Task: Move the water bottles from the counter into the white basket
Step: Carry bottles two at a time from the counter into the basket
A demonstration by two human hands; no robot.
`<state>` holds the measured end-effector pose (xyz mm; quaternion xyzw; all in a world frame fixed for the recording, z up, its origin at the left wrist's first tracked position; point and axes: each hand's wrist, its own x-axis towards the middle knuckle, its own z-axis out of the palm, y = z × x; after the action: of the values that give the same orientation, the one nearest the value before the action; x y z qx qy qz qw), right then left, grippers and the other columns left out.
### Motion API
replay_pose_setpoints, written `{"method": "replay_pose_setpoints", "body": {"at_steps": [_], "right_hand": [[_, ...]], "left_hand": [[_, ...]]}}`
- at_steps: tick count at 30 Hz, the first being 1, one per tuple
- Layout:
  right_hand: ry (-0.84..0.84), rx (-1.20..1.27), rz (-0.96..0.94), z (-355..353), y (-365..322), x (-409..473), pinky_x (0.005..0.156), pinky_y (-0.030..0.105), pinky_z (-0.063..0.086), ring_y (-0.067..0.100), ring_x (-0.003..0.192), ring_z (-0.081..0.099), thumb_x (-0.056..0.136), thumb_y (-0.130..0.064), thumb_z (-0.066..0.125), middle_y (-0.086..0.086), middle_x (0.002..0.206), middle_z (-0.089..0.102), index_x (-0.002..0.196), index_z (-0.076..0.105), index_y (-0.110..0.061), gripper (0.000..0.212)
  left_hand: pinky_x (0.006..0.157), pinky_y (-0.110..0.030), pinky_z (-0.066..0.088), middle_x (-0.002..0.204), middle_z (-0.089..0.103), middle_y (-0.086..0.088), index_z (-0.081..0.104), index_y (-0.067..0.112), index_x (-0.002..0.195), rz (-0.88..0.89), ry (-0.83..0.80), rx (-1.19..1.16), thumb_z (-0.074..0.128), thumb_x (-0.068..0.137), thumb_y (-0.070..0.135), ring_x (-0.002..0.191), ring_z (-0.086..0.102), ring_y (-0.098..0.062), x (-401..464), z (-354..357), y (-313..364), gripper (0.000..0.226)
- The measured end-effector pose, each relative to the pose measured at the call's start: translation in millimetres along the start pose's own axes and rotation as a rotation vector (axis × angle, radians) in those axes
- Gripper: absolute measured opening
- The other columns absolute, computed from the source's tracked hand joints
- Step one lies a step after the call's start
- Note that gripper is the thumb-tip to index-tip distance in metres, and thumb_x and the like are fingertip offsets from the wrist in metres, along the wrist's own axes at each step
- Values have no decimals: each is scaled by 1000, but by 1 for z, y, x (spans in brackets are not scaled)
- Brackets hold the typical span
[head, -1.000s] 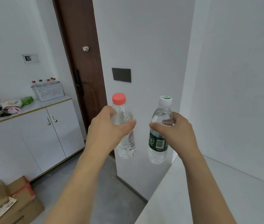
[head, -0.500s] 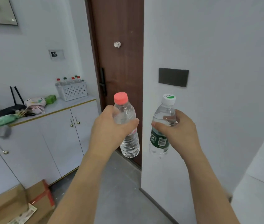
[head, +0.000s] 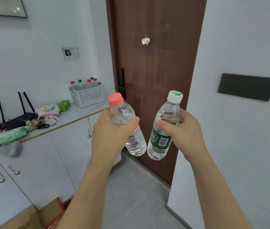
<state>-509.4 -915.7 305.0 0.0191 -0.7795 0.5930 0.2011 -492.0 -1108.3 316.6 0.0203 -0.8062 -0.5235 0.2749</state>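
Observation:
My left hand (head: 112,131) grips a clear water bottle with a pink cap (head: 131,138) around its upper body. In my right hand (head: 184,131) is a second bottle with a white cap and a dark green label (head: 159,141), held the same way. Both bottles are in the air in front of me, tilted slightly toward each other. The white perforated basket (head: 88,96) stands on the far end of the cabinet top (head: 79,111), to the upper left of my hands, with several capped bottles standing in it.
The cabinet top also carries a green packet (head: 64,105), a bundle of cloth (head: 48,112), a black router (head: 17,119) and a green wipes pack (head: 9,137). A brown door (head: 155,63) is straight ahead, a white wall corner (head: 230,129) on the right, cardboard boxes (head: 36,215) on the floor.
The view has swung left and come closer to the cabinet; the basket and door appear larger and more central. Both hands keep their hold on the bottles.

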Motion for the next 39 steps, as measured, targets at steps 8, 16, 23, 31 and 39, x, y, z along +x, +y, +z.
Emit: {"method": "replay_pose_setpoints", "body": {"at_steps": [8, 16, 23, 31, 39], "right_hand": [[-17, -12, -55, 95, 24, 123, 75, 31, 55, 1, 83, 66, 62, -50, 74, -20, 90, 68, 97, 63, -38, 39], [-69, 10, -70, 201, 35, 248, 82, 41, 55, 7, 89, 65, 62, -48, 75, -16, 96, 68, 101, 61, -37, 43], [-97, 78, -77, 323, 51, 327, 76, 38, 58, 1, 84, 67, 59, -50, 77, -17, 90, 71, 97, 67, -36, 41], [-102, 179, -89, 483, 33, 432, 80, 39, 57, 7, 89, 68, 53, -53, 78, -11, 95, 72, 105, 68, -30, 58], [-178, 282, -57, 607, 28, 549, 81, 43, 57, 11, 89, 69, 55, -36, 84, -5, 96, 72, 112, 54, -37, 64]], "left_hand": [[64, -22, 46, 87, 56, 28, 52, 40, 95, 20, 47, 63, 76, 62, 58, 80, 57, 11, 135, 22, -59, 45], [61, -20, 47, 97, 61, 22, 54, 35, 101, 3, 138, 97, 72, 58, 61, 87, 61, -1, 270, 15, -114, 53], [76, -34, 53, 103, 65, 14, 57, 29, 107, -58, 196, 89, 72, 57, 60, 94, 63, -9, 381, -11, -195, 60], [67, -30, 52, 88, 67, 17, 58, 34, 93, -30, 246, 3, 73, 58, 53, 81, 65, -2, 536, -65, -276, 43], [74, -36, 56, 86, 69, 15, 59, 33, 93, -13, 346, -71, 74, 60, 44, 79, 66, -3, 680, -83, -343, 38]]}}
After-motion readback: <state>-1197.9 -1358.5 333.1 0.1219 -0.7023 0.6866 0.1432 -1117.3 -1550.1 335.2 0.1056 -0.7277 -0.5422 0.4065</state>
